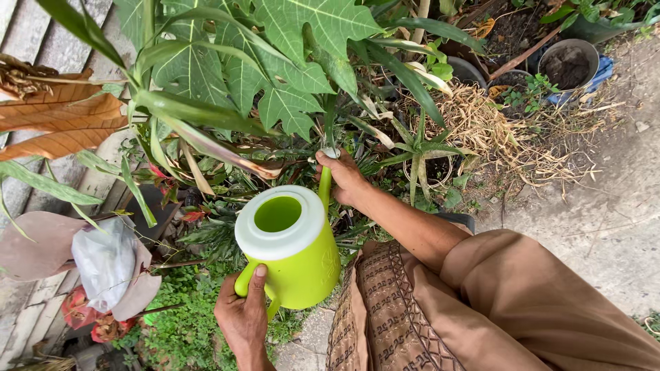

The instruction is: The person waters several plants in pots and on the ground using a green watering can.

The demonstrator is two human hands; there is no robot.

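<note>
A lime-green watering can [302, 264] with a white top ring is held over a bed of garden plants. My left hand [242, 317] grips its handle at the lower left, thumb up along the handle. My right hand [344, 180] is closed around the thin green spout [324, 187] near its white tip, up among the leaves. Large lobed green leaves [275, 75] hang just above the spout. My brown sleeve [536, 302] and patterned brown cloth [385, 309] fill the lower right.
Dry brown leaves [62, 120] and a white plastic bag [103, 264] lie at the left by a brick wall [27, 309]. Soil-filled pots [568, 65] stand at the upper right. Dried grass [495, 127] borders a concrete path [619, 220].
</note>
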